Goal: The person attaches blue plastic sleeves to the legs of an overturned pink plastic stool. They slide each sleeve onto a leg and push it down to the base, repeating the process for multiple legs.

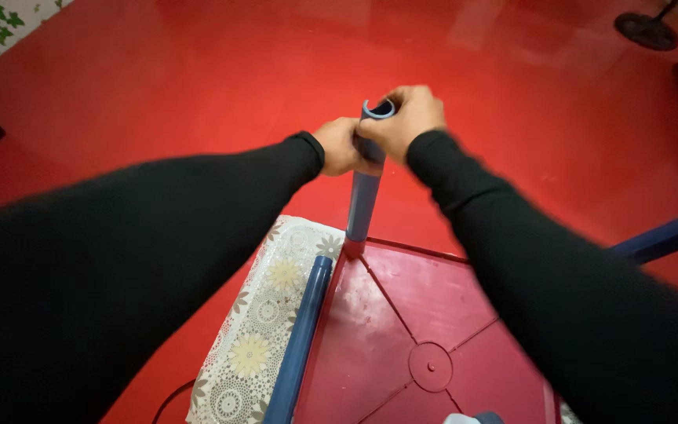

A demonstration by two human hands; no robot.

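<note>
Leg (363, 200), a hollow blue tube, stands upright at the corner of the upturned red table (425, 314); your left hand (339, 146) and right hand (406, 119) clench its top above the glossy red floor (198, 71).

upright blue hollow table leg (364, 196)

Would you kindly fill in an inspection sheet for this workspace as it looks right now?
Surface: glossy red floor; an upturned red plastic table lies on a floral lace cloth.
Job's things: upright blue tube leg set in the table's corner; a second blue tube lies along its edge.
Clutter: nothing seen.
Grippers: left hand and right hand both clasp the upright tube's top.
Cables: a thin dark one curves beside the cloth.
Surroundings: round black stand base, another blue leg at right.
</note>
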